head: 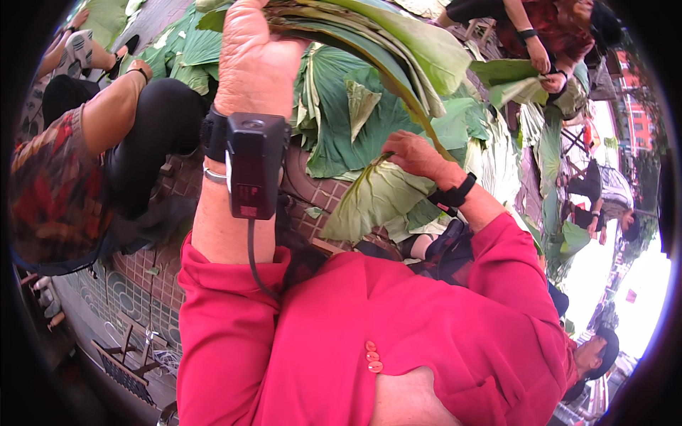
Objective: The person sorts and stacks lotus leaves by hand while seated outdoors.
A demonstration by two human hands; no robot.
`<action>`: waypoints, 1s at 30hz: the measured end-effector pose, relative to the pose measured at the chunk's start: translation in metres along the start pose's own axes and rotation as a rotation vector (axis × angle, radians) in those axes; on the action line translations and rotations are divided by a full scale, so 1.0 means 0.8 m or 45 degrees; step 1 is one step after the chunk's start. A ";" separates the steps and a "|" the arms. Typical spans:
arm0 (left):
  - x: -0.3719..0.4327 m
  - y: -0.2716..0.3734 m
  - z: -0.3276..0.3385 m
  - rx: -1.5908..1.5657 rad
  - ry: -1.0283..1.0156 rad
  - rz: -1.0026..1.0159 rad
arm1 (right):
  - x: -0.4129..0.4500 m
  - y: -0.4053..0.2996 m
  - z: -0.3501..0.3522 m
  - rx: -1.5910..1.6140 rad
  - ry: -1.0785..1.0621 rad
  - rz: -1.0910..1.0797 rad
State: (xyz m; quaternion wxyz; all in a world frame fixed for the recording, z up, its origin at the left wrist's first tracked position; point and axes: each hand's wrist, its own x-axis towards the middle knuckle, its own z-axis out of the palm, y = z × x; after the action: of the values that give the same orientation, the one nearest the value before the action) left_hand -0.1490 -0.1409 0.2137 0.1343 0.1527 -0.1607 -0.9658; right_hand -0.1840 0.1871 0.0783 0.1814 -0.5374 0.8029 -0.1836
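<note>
My left hand (260, 58) is raised at the top of the view and grips a thick stack of folded lotus leaves (367, 40). The stack fans out to the right, green on its outer leaves and browned along one edge. Its fingertips are cut off or hidden. My right hand (418, 154) is lower and to the right, pinching a single pale-green lotus leaf (381, 199) near its gathered, veined point. That leaf hangs down and spreads towards my lap. Beyond both hands lies a pile of large lotus leaves (341, 122).
A person in a patterned shirt (58, 186) sits close at left. Another person's hands (546, 72) hold a leaf at upper right. More people sit at far right. Tiled paving (149, 282) lies below, with a small folding stool (125, 367) at lower left.
</note>
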 end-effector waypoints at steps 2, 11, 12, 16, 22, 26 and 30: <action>0.003 0.013 -0.007 0.056 0.063 -0.034 | -0.008 -0.023 -0.030 0.073 0.103 0.118; -0.016 0.015 0.025 -0.048 0.226 0.049 | -0.111 0.059 -0.109 0.638 0.972 0.766; -0.012 0.017 0.018 -0.068 0.206 0.064 | -0.124 0.072 -0.114 0.680 1.048 0.863; -0.012 0.022 0.015 0.035 0.176 0.056 | -0.157 0.076 -0.156 0.723 1.424 0.886; -0.022 -0.024 0.018 0.408 0.145 0.140 | -0.142 0.050 -0.201 0.691 1.863 0.748; -0.047 -0.098 0.021 0.522 -0.077 -0.119 | -0.119 0.000 -0.217 0.604 1.825 0.442; -0.062 -0.147 0.001 0.528 -0.011 -0.385 | -0.061 -0.084 -0.196 0.251 1.570 0.201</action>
State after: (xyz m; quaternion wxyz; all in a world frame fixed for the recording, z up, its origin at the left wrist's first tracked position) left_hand -0.1286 -0.0178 0.1855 -0.0465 0.1951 -0.3314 -0.9219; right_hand -0.1898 0.2243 0.2516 -0.2531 -0.2526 0.7764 -0.5190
